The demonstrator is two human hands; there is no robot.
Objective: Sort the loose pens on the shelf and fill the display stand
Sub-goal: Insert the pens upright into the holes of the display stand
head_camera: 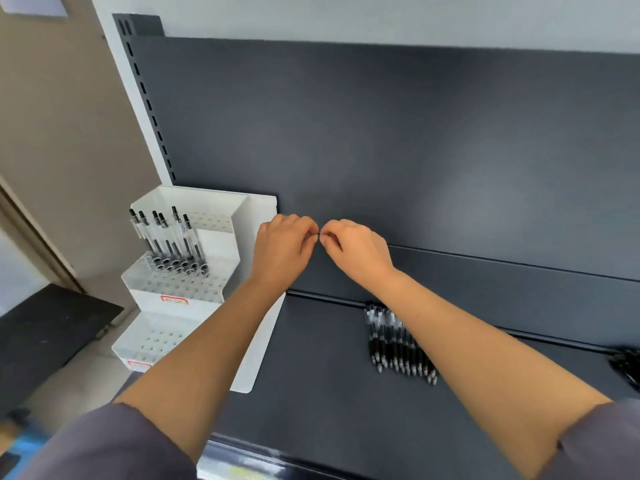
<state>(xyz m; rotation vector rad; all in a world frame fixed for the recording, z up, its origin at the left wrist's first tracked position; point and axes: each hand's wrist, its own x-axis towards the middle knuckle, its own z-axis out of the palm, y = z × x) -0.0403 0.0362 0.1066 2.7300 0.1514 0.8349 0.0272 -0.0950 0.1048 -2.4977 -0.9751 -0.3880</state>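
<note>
Hands meet in mid-air above the dark grey metal shelf [311, 382], just right of the white plastic tiered display stand [264, 216]. The left hand [282, 251] and right hand [356, 252] both have curled fingers, with pinched tips almost touching. A tiny dark speck shows between them, and I cannot tell what it is or whether either hand truly holds it.

Six clear-barrelled pens with black caps [173, 240] stand upright in the stand's middle tier. The loose black-gripped pens [394, 341] lie side by side in a row on the shelf, partly under the right forearm.

Red-bordered labels [174, 300] sit on the fronts of the stand's tiers, their writing too blurred to read.
</note>
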